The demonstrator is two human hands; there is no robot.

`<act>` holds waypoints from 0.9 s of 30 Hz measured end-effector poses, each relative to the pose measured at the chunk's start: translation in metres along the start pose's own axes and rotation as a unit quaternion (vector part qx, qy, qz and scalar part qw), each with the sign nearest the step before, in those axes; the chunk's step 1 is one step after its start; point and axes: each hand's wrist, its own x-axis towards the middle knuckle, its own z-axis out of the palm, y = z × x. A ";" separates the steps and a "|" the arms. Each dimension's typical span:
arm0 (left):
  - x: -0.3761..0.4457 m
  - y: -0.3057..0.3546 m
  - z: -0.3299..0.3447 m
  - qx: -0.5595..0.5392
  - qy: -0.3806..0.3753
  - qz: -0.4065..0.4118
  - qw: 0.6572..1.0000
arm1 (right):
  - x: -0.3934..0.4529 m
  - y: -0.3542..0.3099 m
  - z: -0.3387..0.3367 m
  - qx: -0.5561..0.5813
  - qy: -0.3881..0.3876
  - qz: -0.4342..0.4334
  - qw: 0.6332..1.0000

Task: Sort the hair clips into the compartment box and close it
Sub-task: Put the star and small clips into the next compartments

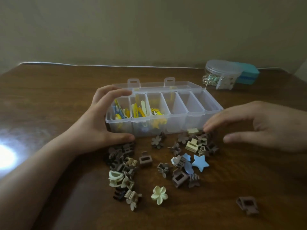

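Hands at the compartment box (182, 119), sorting roughly half done.

Left hand (98, 123) grips the box's left end, thumb at its front wall and fingers over the top; right hand (259, 125) hovers with loose fingers, holding nothing, over brown hair clips (201, 143) beside the box. Risk: small, similar clips land in the wrong compartment, or a nudge scatters them. Dark wooden table (49, 97), plain wall, dim light with glare at left.
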 end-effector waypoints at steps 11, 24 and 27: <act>-0.002 -0.001 -0.003 -0.003 -0.007 -0.003 1.000 | 0.004 0.016 0.006 -0.046 -0.080 0.100 0.991; -0.003 0.002 -0.004 -0.080 0.010 -0.032 0.996 | 0.018 -0.031 0.034 -0.128 -0.082 -0.012 0.988; -0.002 0.004 -0.004 -0.085 0.013 -0.033 0.996 | 0.017 -0.041 0.037 -0.139 -0.082 -0.039 0.986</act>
